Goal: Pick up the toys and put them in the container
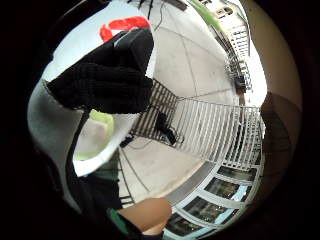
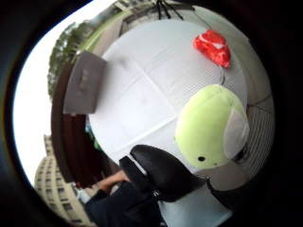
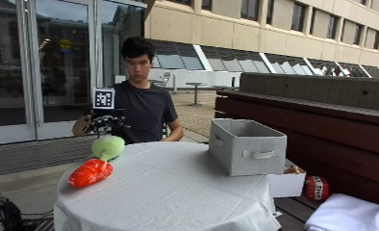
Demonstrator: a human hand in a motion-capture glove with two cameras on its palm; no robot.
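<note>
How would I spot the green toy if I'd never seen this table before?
Start at the round table with its white cloth, and look to the edge nearest the seated person, opposite the grey fabric bin. Two toys sit there together. The green toy is the round, pale lime plush just beneath the gloved right hand; its neighbour, the red toy, is longer and orange-red.

Readable text: none.
Red ball [image 3: 315, 187] under the bench, at 4 o'clock from the grey container [image 3: 247, 146]: white lettering, too small to read.

The gloved right hand [image 3: 104, 123] hangs raised above the table's far edge, fingers [image 1: 107, 80] loosely curled, holding nothing.
</note>
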